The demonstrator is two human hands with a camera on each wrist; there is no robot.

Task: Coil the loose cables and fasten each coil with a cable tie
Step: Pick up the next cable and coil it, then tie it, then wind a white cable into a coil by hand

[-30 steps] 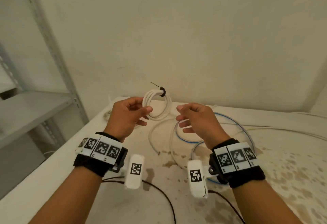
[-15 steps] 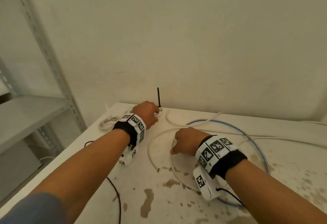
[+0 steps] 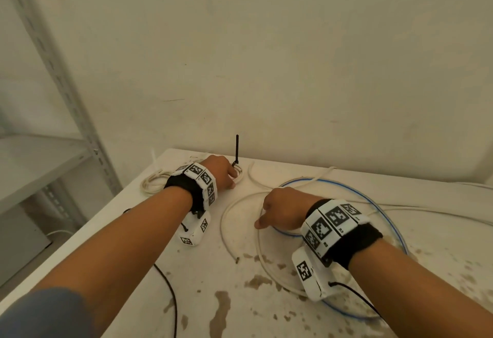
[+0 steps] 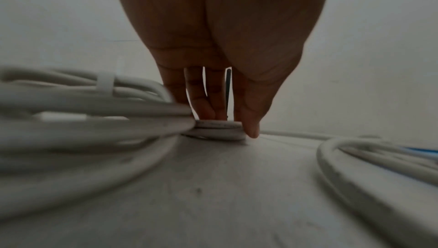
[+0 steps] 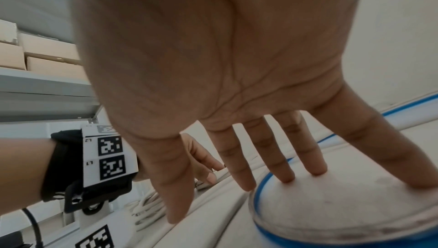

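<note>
A white table [image 3: 138, 233], spotted with brown stains toward the lower right of the head view, stands against a plain cream wall [image 3: 293, 57]. A grey metal shelf unit [image 3: 40, 167] fills the left edge of the frame. Loose white cable [image 3: 226, 212] and a blue cable [image 3: 384, 204] loop across the middle and right of the tabletop, and another white bundle [image 3: 152, 181] lies near the table's far left corner.

The left hand [image 3: 221, 172] reaches to the upper middle of the table, fingers pointing down onto a small tied white coil [image 4: 220, 130] that lies flat on the surface; thumb and fingertips grip its edge. The black cable tie [image 3: 237, 148] stands upright from the coil, just past the knuckles.

The right hand [image 3: 282, 212] is palm down in the centre of the frame, its fingers [image 5: 282, 160] straight and spread, tips pressing the tabletop among the white and blue loops, holding nothing.
</note>
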